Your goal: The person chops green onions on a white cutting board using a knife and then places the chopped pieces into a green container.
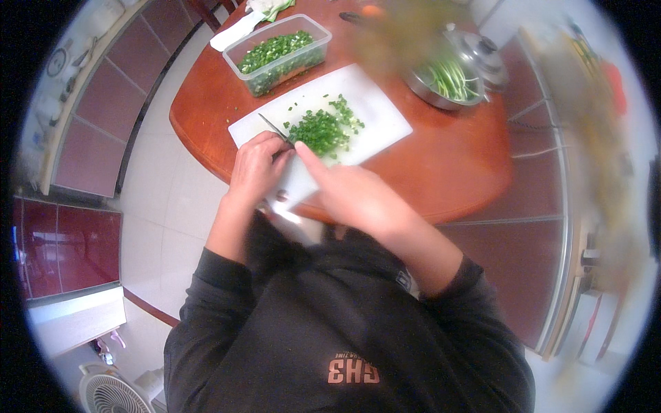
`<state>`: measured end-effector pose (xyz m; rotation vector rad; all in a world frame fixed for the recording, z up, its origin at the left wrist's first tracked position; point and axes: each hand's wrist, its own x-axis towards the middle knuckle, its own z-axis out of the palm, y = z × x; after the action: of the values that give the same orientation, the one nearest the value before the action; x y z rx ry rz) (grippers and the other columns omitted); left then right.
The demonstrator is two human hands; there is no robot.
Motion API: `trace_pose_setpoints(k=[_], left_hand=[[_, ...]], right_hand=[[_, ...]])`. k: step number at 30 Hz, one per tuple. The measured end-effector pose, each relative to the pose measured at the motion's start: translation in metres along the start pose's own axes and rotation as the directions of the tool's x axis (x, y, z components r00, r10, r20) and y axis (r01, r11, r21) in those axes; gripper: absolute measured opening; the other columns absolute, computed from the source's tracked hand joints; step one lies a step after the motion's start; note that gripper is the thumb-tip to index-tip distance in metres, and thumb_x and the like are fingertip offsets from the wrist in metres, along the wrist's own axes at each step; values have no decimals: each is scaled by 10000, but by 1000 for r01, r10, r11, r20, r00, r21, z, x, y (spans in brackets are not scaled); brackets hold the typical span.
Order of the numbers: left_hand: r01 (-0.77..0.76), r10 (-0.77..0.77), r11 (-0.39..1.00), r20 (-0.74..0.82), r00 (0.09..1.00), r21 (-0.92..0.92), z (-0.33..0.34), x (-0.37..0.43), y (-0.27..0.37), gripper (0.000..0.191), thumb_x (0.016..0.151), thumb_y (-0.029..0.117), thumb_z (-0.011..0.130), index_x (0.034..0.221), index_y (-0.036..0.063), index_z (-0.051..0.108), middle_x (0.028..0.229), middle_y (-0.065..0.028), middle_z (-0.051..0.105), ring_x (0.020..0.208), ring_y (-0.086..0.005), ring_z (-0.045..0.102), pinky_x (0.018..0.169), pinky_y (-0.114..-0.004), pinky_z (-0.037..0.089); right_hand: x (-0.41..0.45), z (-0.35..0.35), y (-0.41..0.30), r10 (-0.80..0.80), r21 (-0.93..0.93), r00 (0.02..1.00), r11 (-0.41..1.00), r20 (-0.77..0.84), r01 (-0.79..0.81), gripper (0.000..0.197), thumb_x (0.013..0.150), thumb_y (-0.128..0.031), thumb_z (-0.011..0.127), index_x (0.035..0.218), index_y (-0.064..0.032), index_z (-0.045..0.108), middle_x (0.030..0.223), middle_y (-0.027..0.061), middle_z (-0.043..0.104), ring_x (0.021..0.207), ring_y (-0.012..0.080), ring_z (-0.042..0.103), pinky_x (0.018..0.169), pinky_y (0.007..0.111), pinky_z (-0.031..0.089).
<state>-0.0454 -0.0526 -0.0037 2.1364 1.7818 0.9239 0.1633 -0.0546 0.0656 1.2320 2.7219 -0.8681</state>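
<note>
On a white cutting board [377, 108] lies a pile of chopped green onions [320, 133]. My right hand [351, 193] grips a knife [276, 128], its index finger extended along the blade; the handle is hidden in the hand. Close against the blade's left side, my left hand [258, 160] rests on the board with bent fingers, and whatever it presses down is mostly hidden under them. Beyond the board stands a clear plastic container [281, 69] holding more chopped green onions [279, 49]. A metal bowl [448, 103] with long green onion stalks [449, 77] is at the back right.
These things stand on a reddish-brown wooden table [439, 170]. A metal pot lid [488, 57] lies behind the bowl. At the back left are a white strip [237, 31] and a pale leafy vegetable [271, 6]. A brownish blur covers part of the back right.
</note>
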Motion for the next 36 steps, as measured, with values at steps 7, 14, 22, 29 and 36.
trace_pose_setpoints(k=[7,14,22,29,36], left_hand=[[-47,47,999,-13,999,-4,2,-3,-1,124,786,50,665,887,5,719,933,-149,686,879,-357,681,795,-425,549],[-51,51,999,-43,998,5,4,-5,-5,110,775,47,675,862,15,734,893,-128,711,826,-325,700,778,-410,559],[26,-25,999,-14,1000,23,0,-1,-2,88,767,70,694,835,29,733,890,-141,713,842,-336,698,781,-416,559],[-22,22,1000,-39,999,4,0,-4,-6,76,768,63,697,819,7,701,871,-159,700,834,-351,689,765,-417,550],[18,-18,1000,-5,1000,-20,-1,-5,0,87,764,41,678,837,-6,686,874,-170,680,848,-376,670,777,-418,546]], right_hand=[[40,14,7,-37,-56,994,998,-102,31,644,924,-89,495,1522,14,280,947,284,697,870,430,699,751,519,560],[21,8,8,4,-73,997,997,-78,-10,680,932,-88,501,1552,-6,233,932,287,695,850,432,699,743,529,557],[-10,5,-2,-10,19,998,1000,-55,11,835,938,-406,641,1543,-5,228,918,281,695,883,448,688,765,535,545],[-9,-1,-9,40,27,999,999,31,-41,830,928,-379,660,1541,-9,241,929,281,694,913,441,685,792,527,543],[30,17,1,-52,-49,995,998,-85,48,894,852,-252,729,1552,-7,229,968,298,685,937,411,690,794,500,559]])
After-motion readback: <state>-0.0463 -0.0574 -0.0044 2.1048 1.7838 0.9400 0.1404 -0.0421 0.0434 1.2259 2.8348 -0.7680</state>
